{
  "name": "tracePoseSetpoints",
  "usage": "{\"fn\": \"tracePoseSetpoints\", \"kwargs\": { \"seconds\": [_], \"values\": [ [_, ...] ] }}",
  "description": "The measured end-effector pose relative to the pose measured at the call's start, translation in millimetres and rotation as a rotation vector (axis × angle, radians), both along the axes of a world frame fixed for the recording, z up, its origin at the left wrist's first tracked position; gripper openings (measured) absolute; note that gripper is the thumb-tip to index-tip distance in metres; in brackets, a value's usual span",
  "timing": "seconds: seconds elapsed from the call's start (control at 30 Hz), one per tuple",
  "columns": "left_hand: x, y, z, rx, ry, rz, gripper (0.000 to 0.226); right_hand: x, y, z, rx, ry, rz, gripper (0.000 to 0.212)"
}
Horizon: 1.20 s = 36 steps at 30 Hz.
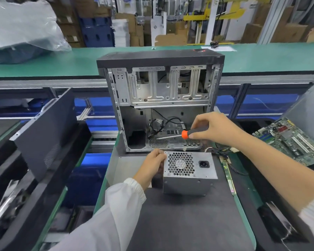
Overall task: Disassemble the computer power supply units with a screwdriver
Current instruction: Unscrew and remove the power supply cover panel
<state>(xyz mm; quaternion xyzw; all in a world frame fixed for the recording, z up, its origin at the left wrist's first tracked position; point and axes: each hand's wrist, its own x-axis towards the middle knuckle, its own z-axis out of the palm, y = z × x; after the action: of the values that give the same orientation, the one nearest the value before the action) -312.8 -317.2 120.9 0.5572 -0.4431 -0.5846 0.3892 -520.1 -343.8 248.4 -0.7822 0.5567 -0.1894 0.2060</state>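
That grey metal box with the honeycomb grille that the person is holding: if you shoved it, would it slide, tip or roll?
The power supply is a squat sheet-metal block with flat faces, so rolling seems unlikely. It sits on the dark mat, which probably grips, so it would likely drag, not glide. The left hand steadies its side, which hints it can shift under the screwdriver.

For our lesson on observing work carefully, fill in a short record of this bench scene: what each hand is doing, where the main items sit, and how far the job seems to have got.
left hand: grips the left edge of the power supply
right hand: holds the screwdriver, shaft pointing left, above the power supply
power supply: out of the case, on the dark mat, fan grille and socket facing up
computer case: stands open behind the power supply, mostly stripped, a few wires inside
circuit board: lies to the right
stage: the power supply's cover looks still closed
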Motion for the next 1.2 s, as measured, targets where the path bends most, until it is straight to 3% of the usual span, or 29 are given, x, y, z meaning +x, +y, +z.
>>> {"fn": "tracePoseSetpoints", "kwargs": {
  "seconds": [0.13, 0.37, 1.2],
  "values": [
    [-3, 6, 1, 0.003, 0.123, 0.037, 0.022, 14, 1, 22, -0.063, 0.126, 0.021, 0.027],
    [1, 10, -1, 0.038, 0.295, -0.035, 0.023, 34, 4, 59, 0.018, 0.273, 0.09, 0.018],
    [5, 9, -8, 0.026, 0.232, -0.112, 0.032, 53, 20, 83, 0.099, 0.416, 0.02, 0.015]
  ]
}}
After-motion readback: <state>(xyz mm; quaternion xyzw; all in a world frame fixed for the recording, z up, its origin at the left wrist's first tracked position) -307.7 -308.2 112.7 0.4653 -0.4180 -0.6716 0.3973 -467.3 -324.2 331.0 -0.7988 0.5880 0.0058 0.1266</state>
